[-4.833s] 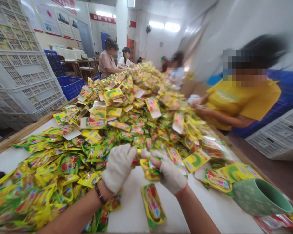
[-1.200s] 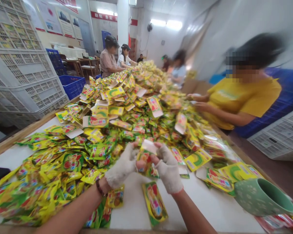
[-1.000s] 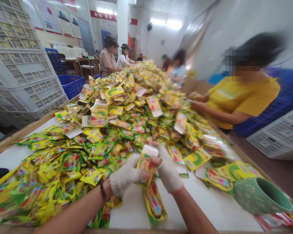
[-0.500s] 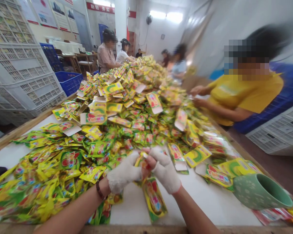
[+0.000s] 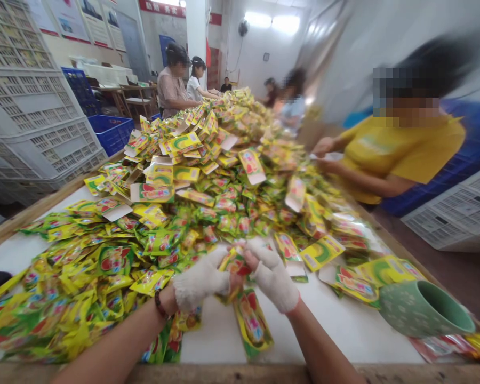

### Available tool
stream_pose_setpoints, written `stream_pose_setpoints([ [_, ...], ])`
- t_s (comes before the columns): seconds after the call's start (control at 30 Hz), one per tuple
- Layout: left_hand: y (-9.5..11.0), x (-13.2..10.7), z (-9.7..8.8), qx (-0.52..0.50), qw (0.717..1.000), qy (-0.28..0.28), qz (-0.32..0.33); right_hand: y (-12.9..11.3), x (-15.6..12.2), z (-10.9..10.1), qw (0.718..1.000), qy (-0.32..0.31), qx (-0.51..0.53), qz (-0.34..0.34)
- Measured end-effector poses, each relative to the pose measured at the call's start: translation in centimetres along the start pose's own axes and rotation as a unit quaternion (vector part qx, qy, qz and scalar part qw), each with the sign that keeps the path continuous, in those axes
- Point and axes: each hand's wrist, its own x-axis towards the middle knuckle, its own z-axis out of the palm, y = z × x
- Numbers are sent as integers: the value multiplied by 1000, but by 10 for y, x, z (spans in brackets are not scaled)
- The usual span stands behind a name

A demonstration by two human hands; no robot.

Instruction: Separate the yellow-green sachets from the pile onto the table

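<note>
Between my two hands is a small printed carton (image 5: 235, 260), yellow, red and green, partly covered by fingers. My left hand (image 5: 203, 278), in a white fingerless glove, grips its left side. On the opposite side, my right hand (image 5: 272, 277), gloved alike, has its fingers closed on the upper right of the carton. Directly below them, a flat yellow-green carton (image 5: 254, 322) with a watermelon print lies on the white tabletop (image 5: 208, 341). Shiny printed sachets (image 5: 116, 261) are heaped to the left of my left hand. An open-flapped carton (image 5: 288, 253) lies just right of my right hand.
A large mound of cartons (image 5: 208, 133) fills the table's far part. A green flowered cup (image 5: 404, 309) lies tilted at right. Across the right edge stands a person in a yellow shirt (image 5: 400, 152); others work farther back. White crates (image 5: 56, 112) are stacked at left.
My hands stay together on the carton, which has turned slightly so more of its printed face shows. The white bit seen at its top is no longer visible. The view has shifted slightly.
</note>
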Motion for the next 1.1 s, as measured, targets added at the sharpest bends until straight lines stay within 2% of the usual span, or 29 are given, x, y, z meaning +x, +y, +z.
stream_pose_setpoints([
  [0.1,2,1,4,-5,999,40,-5,6,-5,4,998,3,-43,-48],
  [0.27,-8,5,3,-29,999,22,11,14,-8,8,988,12,-115,-102],
  [0.4,-7,4,1,29,999,24,24,11,-6,9,996,39,-61,-45],
  [0.5,-1,0,1,38,999,18,18,7,-5,6,997,28,-58,-32],
  [0.63,0,-1,2,0,1000,-12,13,8,-7,4,989,7,-115,-90],
  [0.73,-7,3,3,-6,999,14,38,11,-10,7,977,5,-140,-159],
  [0.8,-12,6,4,-9,999,32,43,12,-11,9,975,2,-135,-177],
  [0.87,-14,7,5,-22,998,45,26,11,-10,10,985,-7,-99,-140],
  [0.93,-11,4,5,-48,998,47,4,8,-9,10,998,-3,-5,-69],
  [1.03,-3,-1,5,-103,994,30,-16,4,-7,9,987,33,154,-4],
  [1.1,2,-2,4,-130,991,23,-21,5,-6,8,988,50,148,-1],
])
